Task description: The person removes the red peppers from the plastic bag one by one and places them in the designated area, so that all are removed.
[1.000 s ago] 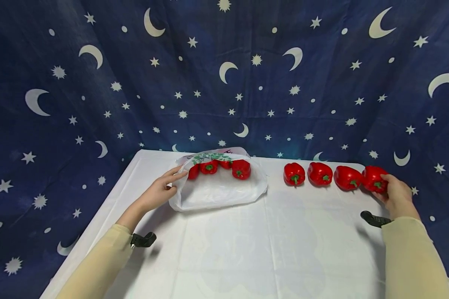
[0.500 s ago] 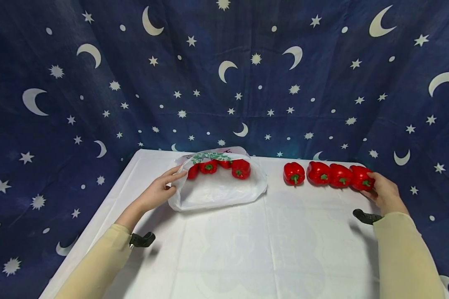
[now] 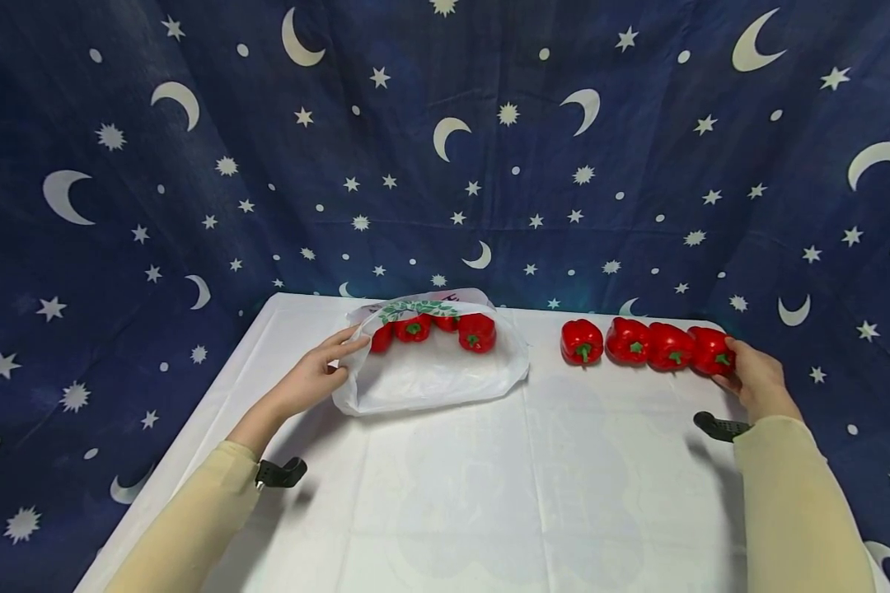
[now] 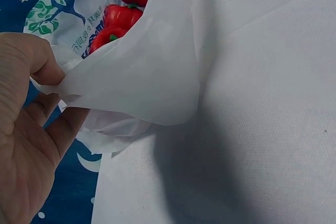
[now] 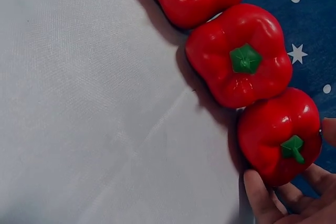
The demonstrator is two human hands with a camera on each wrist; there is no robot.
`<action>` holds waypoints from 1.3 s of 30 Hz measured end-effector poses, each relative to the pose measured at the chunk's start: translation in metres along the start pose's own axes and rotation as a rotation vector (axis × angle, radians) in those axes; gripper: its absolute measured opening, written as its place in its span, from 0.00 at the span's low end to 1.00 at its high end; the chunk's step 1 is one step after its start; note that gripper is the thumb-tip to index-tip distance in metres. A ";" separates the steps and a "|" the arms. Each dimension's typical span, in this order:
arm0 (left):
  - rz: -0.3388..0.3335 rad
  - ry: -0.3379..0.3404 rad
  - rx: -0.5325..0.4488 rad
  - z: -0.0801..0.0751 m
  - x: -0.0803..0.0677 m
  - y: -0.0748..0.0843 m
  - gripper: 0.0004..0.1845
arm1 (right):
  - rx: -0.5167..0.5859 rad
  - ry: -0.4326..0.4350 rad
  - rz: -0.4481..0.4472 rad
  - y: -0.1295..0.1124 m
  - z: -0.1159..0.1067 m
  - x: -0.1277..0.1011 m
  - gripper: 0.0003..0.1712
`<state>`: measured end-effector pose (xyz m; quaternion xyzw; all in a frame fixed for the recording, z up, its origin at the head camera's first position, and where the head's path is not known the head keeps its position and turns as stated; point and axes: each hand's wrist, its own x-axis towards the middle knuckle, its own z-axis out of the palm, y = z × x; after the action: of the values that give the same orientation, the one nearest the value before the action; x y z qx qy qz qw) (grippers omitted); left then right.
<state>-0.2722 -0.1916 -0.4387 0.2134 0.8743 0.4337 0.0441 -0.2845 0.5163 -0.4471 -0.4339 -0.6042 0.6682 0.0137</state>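
Observation:
A white plastic bag (image 3: 430, 377) lies open at the back left of the table, with several red peppers (image 3: 478, 332) inside its mouth. My left hand (image 3: 317, 376) pinches the bag's near edge (image 4: 79, 85) between thumb and fingers and holds it lifted. To the right, a row of red peppers (image 3: 627, 340) stands on the cloth. My right hand (image 3: 758, 380) curls its fingers (image 5: 262, 203) round the rightmost pepper (image 3: 712, 350), also seen in the right wrist view (image 5: 281, 135). That pepper touches its neighbour (image 5: 239, 56).
A white cloth covers the table (image 3: 489, 494). A dark blue backdrop (image 3: 445, 165) with moons and stars hangs behind and drapes down both sides. The rightmost pepper sits close to the table's right edge. Black wrist mounts (image 3: 280, 473) show by both sleeves.
My right hand slid the rightmost pepper to the left, closing the gaps so the three right-hand peppers now touch. The left hand kept its hold on the bag.

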 end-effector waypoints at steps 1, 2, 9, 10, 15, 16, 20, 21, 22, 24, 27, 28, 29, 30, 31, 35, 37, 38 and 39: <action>0.002 0.000 0.000 0.000 0.000 0.000 0.32 | -0.017 0.009 -0.014 0.000 0.000 -0.001 0.40; 0.003 0.001 -0.001 0.000 0.000 -0.001 0.32 | -0.044 0.016 -0.032 0.001 0.000 -0.001 0.40; 0.017 -0.004 -0.002 0.000 0.001 -0.001 0.33 | -0.364 0.077 -0.255 0.003 -0.003 -0.011 0.44; 0.016 -0.002 -0.001 0.000 0.001 -0.001 0.33 | -0.403 0.086 -0.290 0.003 -0.003 -0.013 0.44; 0.010 -0.005 0.005 0.000 0.002 0.001 0.33 | -0.567 0.137 -0.465 -0.001 -0.005 -0.025 0.44; 0.009 -0.006 0.002 0.000 0.003 0.001 0.33 | -0.586 0.144 -0.496 -0.002 -0.004 -0.028 0.43; 0.020 -0.008 -0.006 0.000 0.004 0.000 0.33 | -0.620 0.144 -0.593 -0.003 0.005 -0.038 0.42; 0.024 -0.005 -0.005 0.000 0.004 -0.001 0.33 | -0.618 0.141 -0.613 -0.003 0.009 -0.041 0.42; 0.031 -0.001 -0.003 0.000 0.004 -0.001 0.33 | -0.613 0.138 -0.633 -0.003 0.013 -0.044 0.42; 0.037 0.004 -0.007 -0.001 0.004 -0.002 0.33 | -0.596 0.135 -0.667 -0.003 0.023 -0.049 0.41; 0.038 0.009 -0.014 -0.001 0.003 -0.001 0.33 | -0.563 0.125 -0.721 -0.003 0.037 -0.061 0.39; 0.036 0.009 -0.013 -0.001 0.003 0.000 0.33 | -0.551 0.117 -0.738 -0.003 0.042 -0.064 0.38; 0.032 0.011 -0.014 -0.001 0.003 0.001 0.33 | -0.540 0.108 -0.757 -0.002 0.047 -0.068 0.38; 0.028 0.012 -0.013 -0.001 0.003 0.001 0.33 | -0.529 0.094 -0.775 -0.001 0.051 -0.072 0.38; 0.025 0.014 -0.013 -0.001 0.003 0.001 0.33 | -0.519 0.078 -0.787 0.000 0.056 -0.077 0.38; 0.016 0.015 -0.012 0.000 0.004 0.003 0.33 | -0.488 0.000 -0.840 0.004 0.074 -0.095 0.37; 0.016 0.015 -0.015 0.001 0.005 0.004 0.33 | -0.478 -0.044 -0.861 0.006 0.081 -0.105 0.37; 0.015 0.014 -0.012 0.001 0.005 0.004 0.33 | -0.475 -0.067 -0.869 0.007 0.085 -0.110 0.37; 0.016 0.014 -0.010 0.001 0.005 0.004 0.33 | -0.477 -0.085 -0.872 0.008 0.088 -0.114 0.37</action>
<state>-0.2751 -0.1868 -0.4356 0.2174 0.8707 0.4397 0.0355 -0.2619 0.3818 -0.3985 -0.1041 -0.8654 0.4606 0.1675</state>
